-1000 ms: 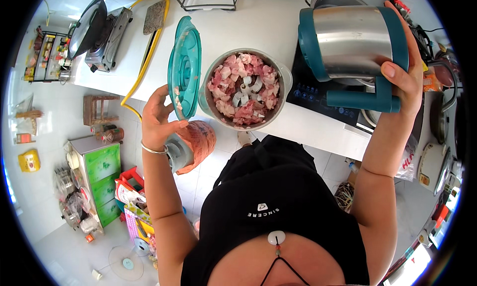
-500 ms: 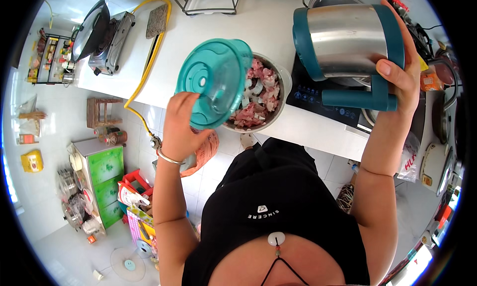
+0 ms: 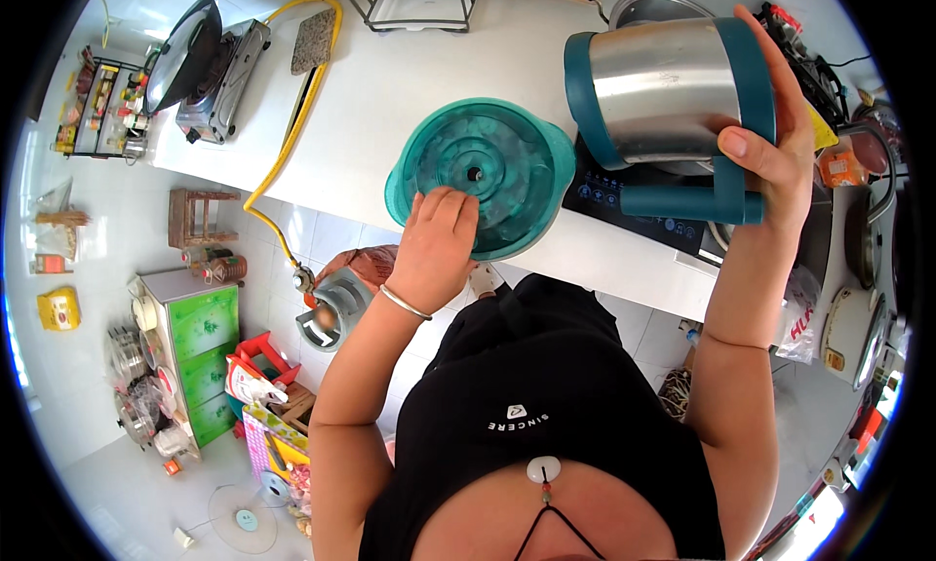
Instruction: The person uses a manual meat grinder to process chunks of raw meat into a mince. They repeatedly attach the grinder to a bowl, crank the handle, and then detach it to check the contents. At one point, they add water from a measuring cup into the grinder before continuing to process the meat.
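Note:
A round, see-through teal lid with a small hole in its middle lies over the spot where the bowl of chopped pinkish meat stood, hiding it. Whether it rests fully on the bowl's rim, I cannot tell. The fingers of my left hand are bent over the lid's near side, close to the hole; the thumb is mostly hidden. Raised above the right part of the counter, a steel cylinder with teal ends and a teal handle lies sideways in my right hand. My palm is against its right end, thumb on its near side.
Below the cylinder is a black induction cooktop. A yellow hose crosses the white counter at left, near a gas stove with a wok. At the back stands a black wire rack. Beneath the counter is a grey gas cylinder.
My left hand has brought the tilted lid rightward and laid it flatter over the bowl, covering the meat. The steel cylinder in my right hand has shifted slightly left.

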`<control>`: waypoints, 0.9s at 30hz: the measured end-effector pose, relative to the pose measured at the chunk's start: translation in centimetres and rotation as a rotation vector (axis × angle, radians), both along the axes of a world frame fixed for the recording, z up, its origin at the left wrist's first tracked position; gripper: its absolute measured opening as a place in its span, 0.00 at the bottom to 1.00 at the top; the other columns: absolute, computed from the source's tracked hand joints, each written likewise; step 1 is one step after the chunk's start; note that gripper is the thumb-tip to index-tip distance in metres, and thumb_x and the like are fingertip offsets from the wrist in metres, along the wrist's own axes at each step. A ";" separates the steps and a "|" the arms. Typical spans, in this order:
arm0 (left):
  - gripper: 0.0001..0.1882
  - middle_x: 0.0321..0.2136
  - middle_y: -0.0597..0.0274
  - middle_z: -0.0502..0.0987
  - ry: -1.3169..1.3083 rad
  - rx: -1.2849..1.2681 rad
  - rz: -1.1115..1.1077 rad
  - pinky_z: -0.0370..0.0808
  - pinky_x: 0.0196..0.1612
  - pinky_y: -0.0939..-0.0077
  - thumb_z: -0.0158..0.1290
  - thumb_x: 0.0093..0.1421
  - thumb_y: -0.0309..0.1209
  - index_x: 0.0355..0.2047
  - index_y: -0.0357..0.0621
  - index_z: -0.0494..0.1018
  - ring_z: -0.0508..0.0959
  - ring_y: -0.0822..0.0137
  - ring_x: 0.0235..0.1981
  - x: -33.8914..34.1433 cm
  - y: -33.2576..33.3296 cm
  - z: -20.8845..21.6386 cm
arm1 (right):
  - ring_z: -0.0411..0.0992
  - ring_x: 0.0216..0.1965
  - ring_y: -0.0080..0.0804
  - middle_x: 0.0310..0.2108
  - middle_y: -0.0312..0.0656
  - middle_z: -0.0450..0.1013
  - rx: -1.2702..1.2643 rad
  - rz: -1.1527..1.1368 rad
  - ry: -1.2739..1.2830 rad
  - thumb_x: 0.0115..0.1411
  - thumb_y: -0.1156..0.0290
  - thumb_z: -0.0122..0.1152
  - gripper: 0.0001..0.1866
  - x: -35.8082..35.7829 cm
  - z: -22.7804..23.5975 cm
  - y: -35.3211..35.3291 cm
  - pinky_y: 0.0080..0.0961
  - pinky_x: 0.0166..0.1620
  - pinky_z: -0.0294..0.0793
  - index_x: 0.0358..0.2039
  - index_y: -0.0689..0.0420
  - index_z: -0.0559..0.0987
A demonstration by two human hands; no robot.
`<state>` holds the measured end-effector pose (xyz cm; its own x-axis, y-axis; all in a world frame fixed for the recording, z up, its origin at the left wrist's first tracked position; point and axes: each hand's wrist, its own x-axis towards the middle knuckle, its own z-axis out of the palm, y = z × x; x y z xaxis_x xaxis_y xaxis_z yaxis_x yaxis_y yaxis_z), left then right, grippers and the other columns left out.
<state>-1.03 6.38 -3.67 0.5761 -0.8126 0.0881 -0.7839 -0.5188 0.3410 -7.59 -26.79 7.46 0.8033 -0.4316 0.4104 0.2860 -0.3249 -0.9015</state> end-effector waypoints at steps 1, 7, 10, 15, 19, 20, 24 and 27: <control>0.34 0.50 0.50 0.70 -0.038 0.018 -0.016 0.69 0.59 0.43 0.65 0.41 0.25 0.52 0.33 0.69 0.69 0.49 0.56 -0.2 -0.1 -0.3 | 0.78 0.45 0.37 0.48 0.44 0.76 0.003 -0.001 0.005 0.35 0.56 0.77 0.53 0.1 -0.1 0.2 0.30 0.50 0.78 0.64 0.58 0.68; 0.34 0.50 0.51 0.70 -0.114 0.062 -0.023 0.68 0.60 0.45 0.65 0.41 0.27 0.52 0.34 0.70 0.69 0.51 0.57 -0.4 -0.4 -1.7 | 0.76 0.49 0.38 0.49 0.44 0.75 0.022 0.024 0.036 0.31 0.57 0.76 0.53 1.0 -0.3 1.9 0.30 0.54 0.75 0.63 0.57 0.70; 0.42 0.52 0.53 0.69 -0.079 0.094 -0.019 0.67 0.62 0.51 0.71 0.35 0.28 0.54 0.38 0.69 0.68 0.53 0.58 -0.1 -0.2 -1.6 | 0.75 0.51 0.39 0.50 0.46 0.75 0.008 0.055 0.054 0.30 0.56 0.76 0.54 1.1 -0.7 2.3 0.31 0.57 0.71 0.63 0.58 0.70; 0.43 0.54 0.52 0.69 0.037 0.084 -0.043 0.67 0.62 0.54 0.72 0.35 0.29 0.55 0.39 0.69 0.68 0.52 0.59 0.5 0.4 -0.7 | 0.71 0.50 0.31 0.48 0.42 0.74 0.029 0.231 0.057 0.32 0.74 0.78 0.50 1.4 -0.1 4.4 0.25 0.59 0.65 0.61 0.60 0.71; 0.51 0.59 0.46 0.67 0.071 -0.185 0.155 0.66 0.63 0.55 0.74 0.34 0.34 0.60 0.36 0.64 0.65 0.48 0.61 1.8 2.5 -1.2 | 0.68 0.53 0.32 0.52 0.41 0.69 -0.205 0.308 0.054 0.31 0.72 0.80 0.48 2.8 -1.2 6.1 0.26 0.60 0.64 0.59 0.57 0.73; 0.53 0.60 0.45 0.66 0.021 -0.208 0.248 0.65 0.63 0.55 0.74 0.35 0.36 0.61 0.35 0.62 0.65 0.47 0.62 2.3 3.0 -1.7 | 0.69 0.53 0.37 0.52 0.43 0.69 -0.323 0.308 0.052 0.31 0.71 0.80 0.48 3.2 -1.2 6.7 0.28 0.60 0.65 0.58 0.55 0.73; 0.61 0.62 0.42 0.64 0.127 -0.161 0.430 0.58 0.67 0.49 0.76 0.36 0.42 0.66 0.35 0.54 0.63 0.45 0.64 2.9 4.4 -4.1 | 0.67 0.53 0.47 0.51 0.47 0.68 -0.451 0.399 0.085 0.31 0.68 0.79 0.48 5.3 -1.9 9.7 0.35 0.59 0.67 0.59 0.53 0.72; 0.66 0.63 0.44 0.64 0.218 -0.206 0.455 0.54 0.68 0.44 0.76 0.34 0.44 0.68 0.36 0.50 0.63 0.47 0.65 2.9 5.0 -4.7 | 0.66 0.56 0.46 0.56 0.45 0.65 -0.568 0.447 0.170 0.30 0.68 0.80 0.52 6.3 -2.7 11.7 0.35 0.61 0.64 0.63 0.47 0.70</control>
